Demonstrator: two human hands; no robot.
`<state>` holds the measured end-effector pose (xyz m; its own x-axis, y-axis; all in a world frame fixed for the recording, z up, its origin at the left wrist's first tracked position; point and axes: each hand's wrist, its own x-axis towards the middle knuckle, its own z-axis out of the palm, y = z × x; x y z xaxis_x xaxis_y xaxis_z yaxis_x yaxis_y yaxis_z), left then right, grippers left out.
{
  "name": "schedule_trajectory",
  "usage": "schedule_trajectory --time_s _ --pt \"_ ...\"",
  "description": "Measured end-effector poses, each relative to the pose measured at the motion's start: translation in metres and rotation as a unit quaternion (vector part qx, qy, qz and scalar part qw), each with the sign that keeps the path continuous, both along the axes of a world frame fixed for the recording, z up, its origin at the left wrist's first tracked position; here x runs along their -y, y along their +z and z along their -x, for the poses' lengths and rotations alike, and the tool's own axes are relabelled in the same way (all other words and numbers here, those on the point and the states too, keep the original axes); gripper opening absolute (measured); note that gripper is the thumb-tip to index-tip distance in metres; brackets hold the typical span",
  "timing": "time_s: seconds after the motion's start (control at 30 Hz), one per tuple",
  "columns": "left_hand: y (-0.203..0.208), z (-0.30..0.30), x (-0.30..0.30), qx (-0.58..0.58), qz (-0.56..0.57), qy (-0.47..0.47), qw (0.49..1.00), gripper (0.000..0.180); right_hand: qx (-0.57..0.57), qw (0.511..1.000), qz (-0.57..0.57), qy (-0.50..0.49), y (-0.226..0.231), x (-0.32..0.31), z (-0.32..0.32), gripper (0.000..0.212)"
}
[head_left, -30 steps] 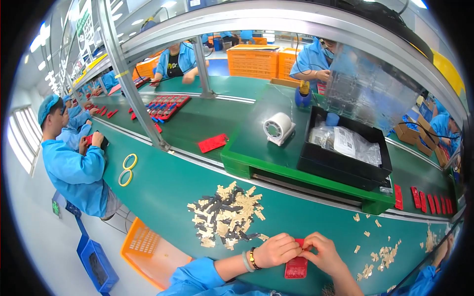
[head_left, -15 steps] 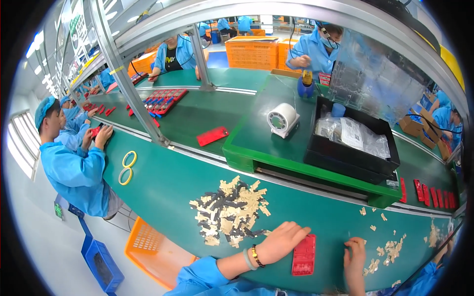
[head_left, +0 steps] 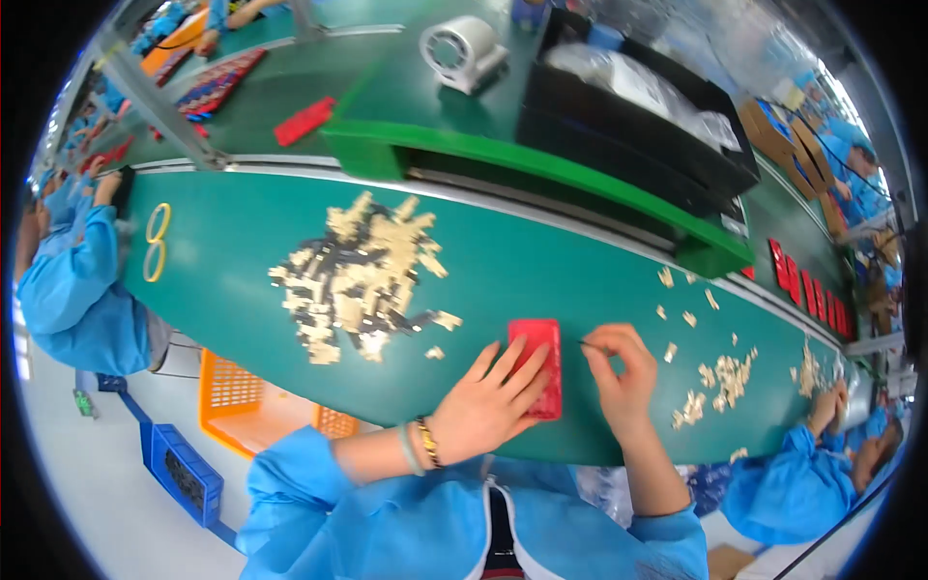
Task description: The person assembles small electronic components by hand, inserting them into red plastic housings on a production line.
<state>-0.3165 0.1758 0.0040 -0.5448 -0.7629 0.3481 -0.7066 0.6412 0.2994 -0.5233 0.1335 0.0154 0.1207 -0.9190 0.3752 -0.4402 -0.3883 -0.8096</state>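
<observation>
A flat red rectangular plastic piece (head_left: 547, 387) lies on the green bench in front of me. Spread out, the fingers of my left hand (head_left: 488, 401) rest across its left side. Just to the right of it, my right hand (head_left: 623, 372) is raised with thumb and forefinger pinched together. A small dark bit shows at those fingertips, too small to name. Left of my hands sits a heap of small cream and black pieces (head_left: 353, 275). More cream pieces (head_left: 730, 377) are scattered to the right.
A green raised shelf (head_left: 541, 179) runs behind the bench, bearing a white fan (head_left: 462, 56) and a black bin (head_left: 638, 116). Two tape rings (head_left: 157, 227) lie far left. An orange basket (head_left: 232, 391) stands below the bench edge. Co-workers sit at both sides.
The view has tipped downward. My left hand now lies on the red piece, its fingers spread. My right hand has come closer to the piece, in a pinch.
</observation>
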Motion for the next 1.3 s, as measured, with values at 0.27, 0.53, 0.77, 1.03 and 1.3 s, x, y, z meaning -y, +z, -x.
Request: schedule_trajectory --time_s 0.27,0.53,0.77,1.03,1.3 --pt "0.012 -0.003 0.015 -0.248 -0.181 0.021 0.952 0.036 0.038 0.982 -0.157 0.097 0.002 -0.015 -0.011 0.007" --pt "0.013 0.002 0.023 -0.164 -0.252 -0.022 0.953 0.024 -0.032 0.998 -0.004 0.050 0.005 -0.016 -0.020 0.011" --pt "-0.023 0.015 -0.008 0.014 -0.019 0.003 1.000 0.049 0.165 0.926 -0.338 0.015 -0.028 -0.004 -0.005 0.010" --pt "-0.027 0.026 -0.012 0.028 -0.017 0.042 0.999 0.052 0.039 0.941 -0.334 0.039 -0.034 0.010 -0.011 0.010" --pt "-0.028 0.027 -0.013 0.049 -0.008 0.038 0.998 0.050 0.006 0.947 -0.318 0.032 -0.030 0.013 -0.016 0.011"
